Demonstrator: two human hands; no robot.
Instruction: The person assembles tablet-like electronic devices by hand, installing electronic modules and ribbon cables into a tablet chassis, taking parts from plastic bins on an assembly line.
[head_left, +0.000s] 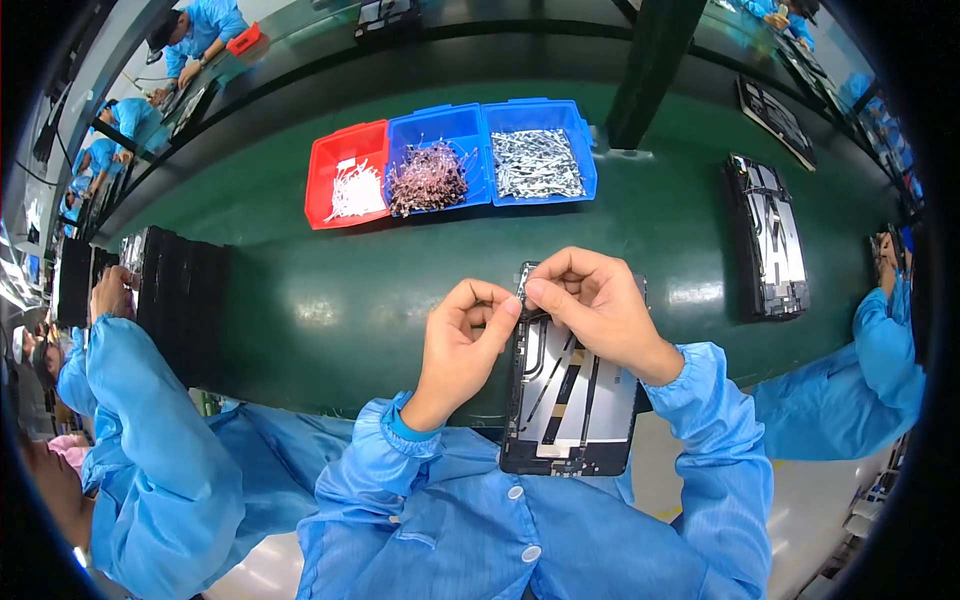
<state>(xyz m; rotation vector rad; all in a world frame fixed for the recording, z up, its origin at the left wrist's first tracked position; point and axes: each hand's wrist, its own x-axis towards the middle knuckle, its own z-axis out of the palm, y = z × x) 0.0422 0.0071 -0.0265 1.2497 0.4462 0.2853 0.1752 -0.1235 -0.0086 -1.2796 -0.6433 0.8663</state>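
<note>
An opened tablet-like device (610,400), its inner side up, lies in front of me at the table's near edge. Black ribbon strips cross its silver-white plate, and a black frame surrounds it. At its far left corner, my left hand (460,345) is closed, thumb and forefinger pinched together. My right hand (600,305) pinches at the same spot, its fingertips nearly meeting the left ones. Small whitish and dark bits show between the fingertips, too small to name. I cannot tell whether they are loose or part of the device.
Beyond my hands stand a red bin (318,190) of white pieces and two joined blue bins (590,165) of brownish and silvery small parts. At right lies a stack of similar devices (775,240). Dark stacked panels (180,300) stand left, beside a co-worker's hand (112,293). A green post (650,80) rises behind.
</note>
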